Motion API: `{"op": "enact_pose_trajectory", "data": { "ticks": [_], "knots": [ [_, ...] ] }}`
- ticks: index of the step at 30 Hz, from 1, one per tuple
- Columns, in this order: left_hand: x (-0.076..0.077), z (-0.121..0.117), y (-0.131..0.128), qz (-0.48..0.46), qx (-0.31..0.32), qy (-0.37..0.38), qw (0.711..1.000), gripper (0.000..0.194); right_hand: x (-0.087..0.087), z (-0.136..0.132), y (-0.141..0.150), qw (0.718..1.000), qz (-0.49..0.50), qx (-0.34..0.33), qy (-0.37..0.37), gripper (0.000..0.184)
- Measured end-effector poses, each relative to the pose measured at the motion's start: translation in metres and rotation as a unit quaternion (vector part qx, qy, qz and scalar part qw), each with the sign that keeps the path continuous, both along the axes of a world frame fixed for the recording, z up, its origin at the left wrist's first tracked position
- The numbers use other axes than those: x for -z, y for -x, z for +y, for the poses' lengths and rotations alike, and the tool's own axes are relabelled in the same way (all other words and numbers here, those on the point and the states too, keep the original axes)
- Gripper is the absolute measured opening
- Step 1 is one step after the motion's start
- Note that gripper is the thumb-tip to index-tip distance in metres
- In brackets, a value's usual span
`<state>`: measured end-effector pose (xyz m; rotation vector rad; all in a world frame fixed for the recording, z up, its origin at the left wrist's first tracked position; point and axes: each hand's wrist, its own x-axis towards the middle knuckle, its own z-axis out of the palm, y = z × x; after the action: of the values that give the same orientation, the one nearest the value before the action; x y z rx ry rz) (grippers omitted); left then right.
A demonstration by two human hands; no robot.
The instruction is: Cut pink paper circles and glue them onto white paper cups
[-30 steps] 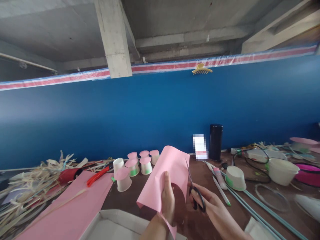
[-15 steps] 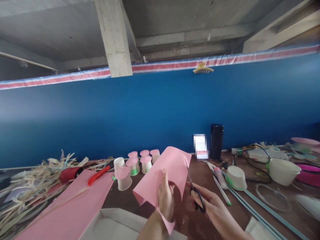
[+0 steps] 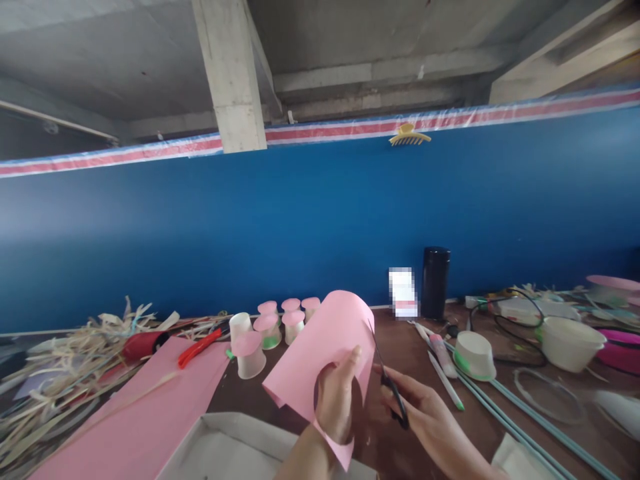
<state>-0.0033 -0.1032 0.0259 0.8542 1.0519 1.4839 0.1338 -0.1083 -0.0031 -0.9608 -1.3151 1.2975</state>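
Observation:
A curled sheet of pink paper [image 3: 320, 340] is held up over the brown table by my left hand [image 3: 337, 397], thumb on the near face and the other fingers hidden behind it. A round cut-out opens around that hand, and a narrow pink strip hangs by the wrist. My right hand [image 3: 417, 403] grips the black handles of a pair of scissors [image 3: 393, 387]. Their blades point up and left, meeting the sheet's right edge; how far apart the blades are I cannot tell.
Several upturned paper cups [image 3: 250, 357], most with pink discs on top, stand behind left. More pink paper [image 3: 145, 407] lies left beside a pile of pale strips [image 3: 65, 373]. A white box [image 3: 225, 433] sits in front. A black bottle [image 3: 435, 283] and pale blue rods [image 3: 500, 413] are right.
The pink sheet has curled more and its upper right corner has turned away. My left thumb has shifted right over the paper. The scissors have stayed near the sheet's right edge.

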Motion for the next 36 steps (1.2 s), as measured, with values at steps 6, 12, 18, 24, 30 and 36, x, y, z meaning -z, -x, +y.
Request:
{"op": "enact_pose_trajectory", "data": {
  "ticks": [6,12,18,24,30,36],
  "knots": [
    [0.007,0.009,0.009,0.059,0.018,0.013,0.998,0.049,-0.006,-0.003,0.002,1.0,0.007,-0.014,0.015,0.048],
    [0.012,0.013,0.008,0.068,0.003,0.031,0.997,0.051,-0.014,-0.008,0.001,0.998,0.024,-0.027,0.058,0.05],
    [0.012,0.017,0.009,0.076,-0.046,-0.033,0.996,0.05,-0.01,-0.006,-0.001,0.999,0.007,-0.026,0.036,0.049],
    [0.012,0.022,0.013,0.134,-0.04,-0.075,0.987,0.046,-0.006,-0.004,0.0,0.999,-0.003,-0.027,0.034,0.05],
    [0.008,0.021,0.013,0.121,-0.073,-0.085,0.986,0.042,-0.005,-0.005,0.002,0.999,-0.007,-0.031,0.029,0.048],
    [0.008,0.02,0.012,0.163,-0.075,-0.062,0.982,0.04,0.0,-0.004,0.002,1.0,-0.015,-0.021,0.017,0.051]
  ]
}}
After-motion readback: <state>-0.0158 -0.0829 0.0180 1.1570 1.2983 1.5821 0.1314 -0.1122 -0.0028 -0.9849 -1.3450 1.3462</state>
